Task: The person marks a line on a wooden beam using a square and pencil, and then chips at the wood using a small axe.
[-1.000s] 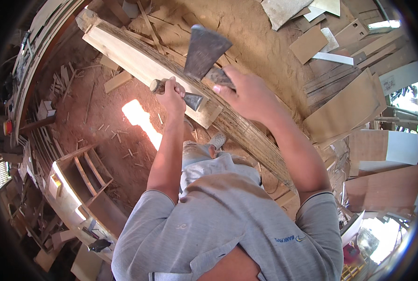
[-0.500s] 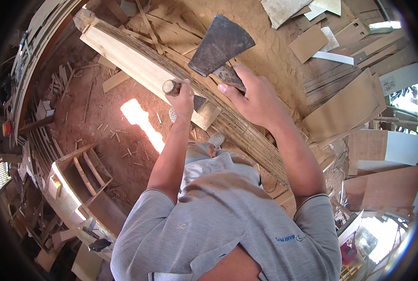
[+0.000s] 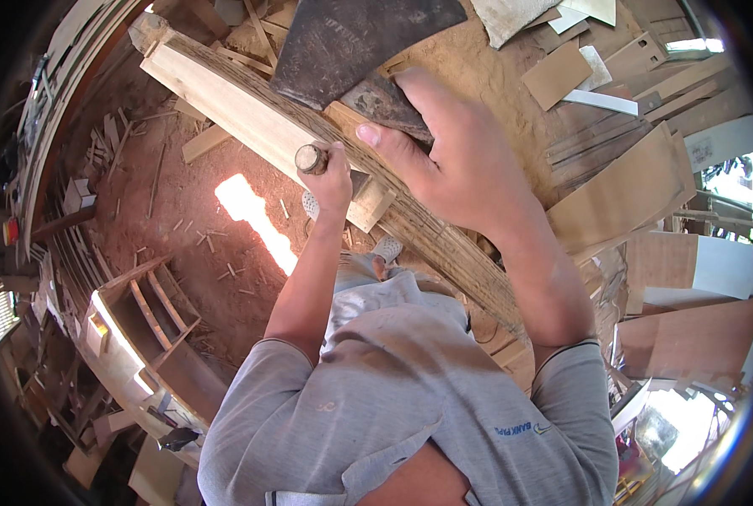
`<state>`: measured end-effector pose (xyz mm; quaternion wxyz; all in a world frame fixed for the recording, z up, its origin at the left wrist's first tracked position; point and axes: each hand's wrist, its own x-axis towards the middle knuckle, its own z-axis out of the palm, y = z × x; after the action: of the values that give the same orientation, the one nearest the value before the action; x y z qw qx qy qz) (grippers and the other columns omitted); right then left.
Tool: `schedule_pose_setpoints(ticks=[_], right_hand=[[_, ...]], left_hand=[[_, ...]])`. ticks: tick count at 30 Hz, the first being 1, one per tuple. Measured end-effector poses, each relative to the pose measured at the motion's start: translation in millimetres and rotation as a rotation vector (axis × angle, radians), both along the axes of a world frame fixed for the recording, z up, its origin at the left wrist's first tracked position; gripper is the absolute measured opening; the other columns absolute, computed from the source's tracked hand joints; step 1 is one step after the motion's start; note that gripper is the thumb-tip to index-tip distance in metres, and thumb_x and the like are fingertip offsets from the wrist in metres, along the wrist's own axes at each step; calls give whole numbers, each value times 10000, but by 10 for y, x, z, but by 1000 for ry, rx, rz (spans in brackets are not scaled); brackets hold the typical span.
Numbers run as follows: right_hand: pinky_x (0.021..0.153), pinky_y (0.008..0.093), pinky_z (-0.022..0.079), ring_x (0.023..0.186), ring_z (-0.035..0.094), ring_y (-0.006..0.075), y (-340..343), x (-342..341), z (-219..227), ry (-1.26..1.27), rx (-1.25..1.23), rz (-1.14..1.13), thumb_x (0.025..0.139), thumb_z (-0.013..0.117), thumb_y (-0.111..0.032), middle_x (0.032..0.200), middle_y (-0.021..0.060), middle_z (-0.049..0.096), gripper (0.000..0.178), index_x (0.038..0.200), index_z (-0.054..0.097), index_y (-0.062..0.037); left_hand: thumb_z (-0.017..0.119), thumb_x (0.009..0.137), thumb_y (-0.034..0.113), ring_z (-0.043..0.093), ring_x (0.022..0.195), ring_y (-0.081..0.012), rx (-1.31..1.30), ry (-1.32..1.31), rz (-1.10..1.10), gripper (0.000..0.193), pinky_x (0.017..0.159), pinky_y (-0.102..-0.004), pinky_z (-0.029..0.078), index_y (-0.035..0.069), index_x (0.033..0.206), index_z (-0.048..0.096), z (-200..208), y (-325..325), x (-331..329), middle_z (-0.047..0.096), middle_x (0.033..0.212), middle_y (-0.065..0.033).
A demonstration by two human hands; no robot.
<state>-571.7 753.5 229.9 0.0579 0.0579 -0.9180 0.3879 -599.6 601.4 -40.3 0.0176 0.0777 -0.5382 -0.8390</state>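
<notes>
My left hand (image 3: 333,184) is wrapped round a chisel (image 3: 311,159), its butt end pointing up at me. The dark chisel blade shows beside the fist, at the near end of a pale timber (image 3: 242,118); I cannot tell whether its edge touches the wood. In my right hand (image 3: 469,156) is a hatchet (image 3: 364,51), gripped by its short dark handle just behind the broad head. The hatchet is raised high above the timber and partly leaves the top of the picture. The pale timber lies along a rough, weathered beam (image 3: 444,228).
Wood scraps (image 3: 212,244) litter the earth floor at left, around a bright sunlit patch. An open wooden frame (image 3: 153,312) stands at lower left. Sawdust (image 3: 494,93) lies beyond the beam. Sheets of board (image 3: 621,198) are stacked at right. My feet are beside the beam.
My right hand has lifted the hatchet up toward me, so it looks much larger and nearer. The left hand and chisel have stayed almost in place.
</notes>
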Motion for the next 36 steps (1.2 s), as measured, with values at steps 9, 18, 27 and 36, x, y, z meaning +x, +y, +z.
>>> schedule_pose_setpoints(ticks=[9, 18, 27, 36], right_hand=[[589, 517, 493, 656, 672, 443, 44, 118, -188, -55, -54, -29, 992, 729, -305, 682, 207, 653, 342, 1079, 568, -15], [599, 524, 504, 665, 674, 454, 3, 128, -270, -70, -33, -16, 996, 733, -328, 685, 208, 652, 364, 1078, 566, -15], [595, 521, 512, 669, 687, 434, -56, 178, -259, -50, -26, 1, 985, 746, -344, 691, 191, 661, 371, 1079, 563, -36], [633, 482, 551, 729, 731, 393, -240, 238, -590, 35, 166, 174, 992, 747, -333, 854, 197, 737, 340, 1114, 650, -31]], left_hand=[[626, 990, -4, 407, 471, -69, 134, -92, -1, 222, 427, -268, 319, 56, 817, 501, 151, -389, 76, 459, 606, 14], [660, 968, -9, 438, 471, -75, 65, -74, 63, 210, 432, -268, 328, 32, 810, 526, 14, -252, 187, 476, 598, 13], [710, 945, 8, 486, 632, -78, -233, 62, 82, 201, 562, -291, 408, 28, 810, 562, -266, -236, 257, 513, 695, 14], [693, 906, 19, 660, 793, -147, -151, 274, 119, 49, 692, -324, 528, -16, 936, 675, -85, -42, 351, 685, 834, -42]])
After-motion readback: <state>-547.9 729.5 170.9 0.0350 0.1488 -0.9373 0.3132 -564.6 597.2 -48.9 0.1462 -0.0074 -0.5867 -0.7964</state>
